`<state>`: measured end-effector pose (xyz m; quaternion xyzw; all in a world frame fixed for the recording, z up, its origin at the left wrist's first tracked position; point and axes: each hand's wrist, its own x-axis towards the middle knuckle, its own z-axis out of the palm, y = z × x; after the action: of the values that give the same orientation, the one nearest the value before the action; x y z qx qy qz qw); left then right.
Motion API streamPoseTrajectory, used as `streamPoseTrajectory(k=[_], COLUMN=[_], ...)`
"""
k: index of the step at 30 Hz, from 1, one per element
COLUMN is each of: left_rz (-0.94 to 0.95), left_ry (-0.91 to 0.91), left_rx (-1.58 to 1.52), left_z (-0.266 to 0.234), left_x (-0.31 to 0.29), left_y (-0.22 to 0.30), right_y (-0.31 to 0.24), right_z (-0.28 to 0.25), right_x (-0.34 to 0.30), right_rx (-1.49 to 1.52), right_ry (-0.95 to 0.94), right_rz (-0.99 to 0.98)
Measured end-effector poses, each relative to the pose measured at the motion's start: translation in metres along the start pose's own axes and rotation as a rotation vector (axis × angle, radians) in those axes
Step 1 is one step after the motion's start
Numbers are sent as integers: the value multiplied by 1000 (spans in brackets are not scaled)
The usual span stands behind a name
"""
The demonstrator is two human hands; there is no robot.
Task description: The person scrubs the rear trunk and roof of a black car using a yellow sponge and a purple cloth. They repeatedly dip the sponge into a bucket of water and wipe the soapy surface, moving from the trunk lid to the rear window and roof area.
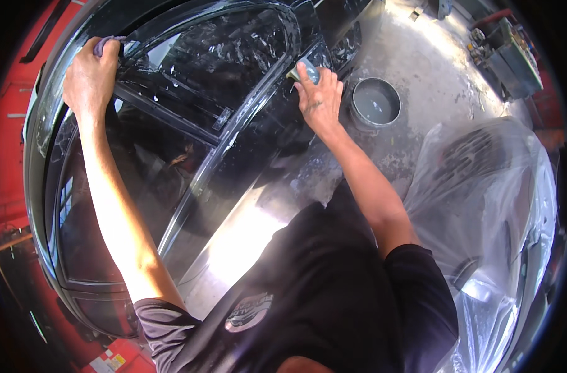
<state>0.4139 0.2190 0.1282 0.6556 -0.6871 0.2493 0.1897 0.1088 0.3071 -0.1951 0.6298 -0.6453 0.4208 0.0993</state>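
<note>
Beside me stands a dark car [258, 140] with wet, whitish smears over its window and trim. My left hand [87, 78] is reached out to the roof edge at the far left, fingers closed round a bunched purple-grey cloth [109, 42]. Against the door just below the window's rear corner, my right hand [321, 102] grips a pale blue-grey sanding block [310, 71] with a yellowish edge. The fingers partly cover the block, and its underside is hidden.
A round bucket [375, 123] of cloudy grey water stands on the concrete floor [414, 68], right of my right hand. Clear plastic sheeting [470, 180] drapes a large object at the right. Grey equipment [513, 62] stands at the far right. Red surfaces [7, 137] lie beyond the car.
</note>
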Motion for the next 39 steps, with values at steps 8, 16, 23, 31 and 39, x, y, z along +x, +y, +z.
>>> streamPoseTrajectory(k=[8,16,23,31,39], left_rz=[17,43,-17,-66,-88], left_ry=[0,16,-6,-57,-54], left_rx=[-17,-35,-23,-16,-13], left_z=[0,2,-6,-7,-8], left_x=[-3,1,-4,3,2], left_y=[1,-3,2,9,11], right_y=[0,6,2,26,23], right_z=[1,6,3,7,20], right_x=[7,13,5,22,31], right_rx=[-19,15,57,30,147], right_ry=[58,47,63,71,145], right_rz=[79,-76,-66,41,193])
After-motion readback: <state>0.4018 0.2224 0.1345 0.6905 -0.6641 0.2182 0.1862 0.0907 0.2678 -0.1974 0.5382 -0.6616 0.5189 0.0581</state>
